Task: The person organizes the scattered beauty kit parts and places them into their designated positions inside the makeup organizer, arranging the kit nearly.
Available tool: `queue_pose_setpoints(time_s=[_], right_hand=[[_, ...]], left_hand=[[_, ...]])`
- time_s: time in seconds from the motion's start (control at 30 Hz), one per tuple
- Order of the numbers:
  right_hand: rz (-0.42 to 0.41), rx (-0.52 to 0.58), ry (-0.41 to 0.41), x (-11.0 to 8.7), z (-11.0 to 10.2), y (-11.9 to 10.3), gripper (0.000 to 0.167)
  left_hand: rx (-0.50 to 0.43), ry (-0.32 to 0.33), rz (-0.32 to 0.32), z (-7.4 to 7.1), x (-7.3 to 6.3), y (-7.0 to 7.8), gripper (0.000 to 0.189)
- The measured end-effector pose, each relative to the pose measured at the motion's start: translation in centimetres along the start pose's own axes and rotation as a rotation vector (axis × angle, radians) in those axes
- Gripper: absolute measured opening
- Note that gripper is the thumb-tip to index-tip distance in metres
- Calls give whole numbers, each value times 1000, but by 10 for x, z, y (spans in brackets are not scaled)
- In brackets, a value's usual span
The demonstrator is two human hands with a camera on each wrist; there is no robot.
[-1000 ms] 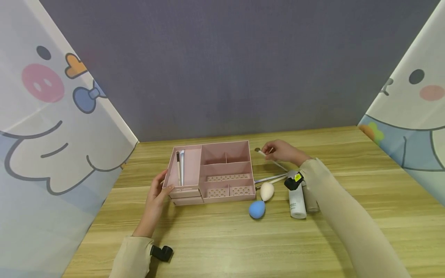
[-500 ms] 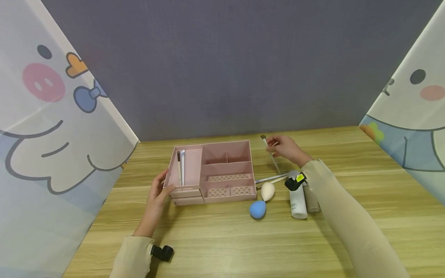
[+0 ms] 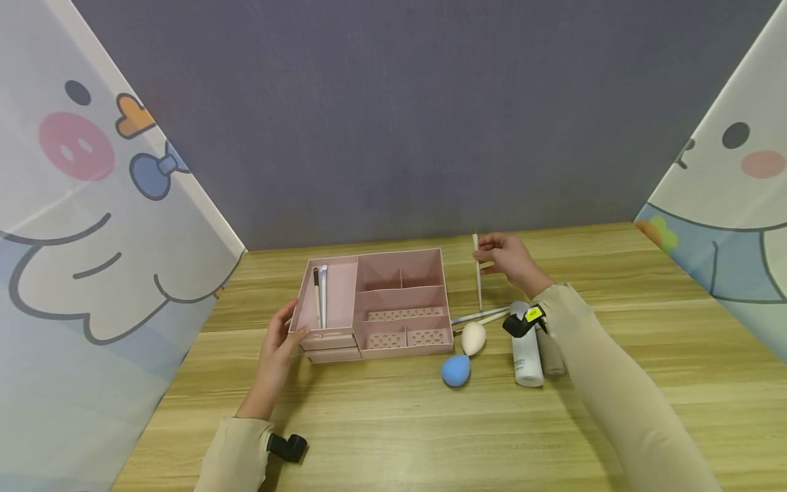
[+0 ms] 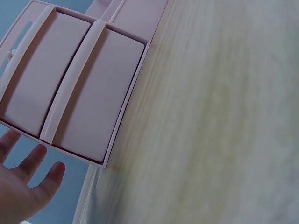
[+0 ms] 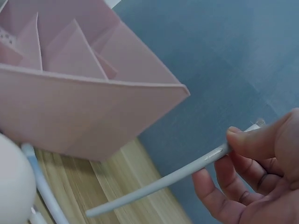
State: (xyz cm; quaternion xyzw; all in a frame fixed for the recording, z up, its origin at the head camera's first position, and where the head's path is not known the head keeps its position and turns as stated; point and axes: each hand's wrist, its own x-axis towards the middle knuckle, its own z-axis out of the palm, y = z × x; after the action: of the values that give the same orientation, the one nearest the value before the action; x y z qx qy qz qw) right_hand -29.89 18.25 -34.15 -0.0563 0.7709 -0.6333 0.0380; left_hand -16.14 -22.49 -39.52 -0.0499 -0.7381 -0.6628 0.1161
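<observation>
My right hand (image 3: 507, 258) pinches a makeup brush (image 3: 479, 290) between thumb and fingers, just right of the pink makeup organizer (image 3: 339, 290). In the right wrist view the brush's white handle (image 5: 159, 183) slants down to the left, and its bristle end is mostly hidden by the thumb. My left hand (image 3: 274, 355) holds the organizer's front left corner, thumb over the rim. In the left wrist view its fingers (image 4: 51, 179) lie along the side beside two closed drawers (image 4: 100, 93). A dark-tipped brush (image 3: 317, 301) and a pale brush (image 3: 324, 294) lie in the organizer's left compartment.
A white makeup sponge (image 3: 473, 339) and a blue makeup sponge (image 3: 456, 370) sit right of the organizer. More brushes (image 3: 482, 315) lie behind them. A white bottle (image 3: 527, 361) and a grey-brown bottle (image 3: 550, 355) lie beneath the right forearm. A grey panel (image 3: 393, 123) stands behind.
My right hand has raised the brush and turned it from a slant to nearly upright, its bristle end now at the top. The left hand and organizer have stayed put.
</observation>
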Motion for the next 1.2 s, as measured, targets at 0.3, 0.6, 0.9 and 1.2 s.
queue_pose_setpoints(time_s=[0.3, 0.6, 0.9, 1.2], right_hand=[[5, 181, -19, -5, 7, -6, 23], [30, 272, -70, -9, 23, -14, 16], [29, 329, -144, -12, 42, -18, 12], [42, 351, -204, -15, 62, -19, 12]], left_hand=[[8, -3, -16, -1, 0, 0, 53], [-1, 0, -17, -1, 1, -1, 53], [-5, -4, -23, 0, -1, 1, 53], [-5, -1, -23, -1, -1, -1, 53]])
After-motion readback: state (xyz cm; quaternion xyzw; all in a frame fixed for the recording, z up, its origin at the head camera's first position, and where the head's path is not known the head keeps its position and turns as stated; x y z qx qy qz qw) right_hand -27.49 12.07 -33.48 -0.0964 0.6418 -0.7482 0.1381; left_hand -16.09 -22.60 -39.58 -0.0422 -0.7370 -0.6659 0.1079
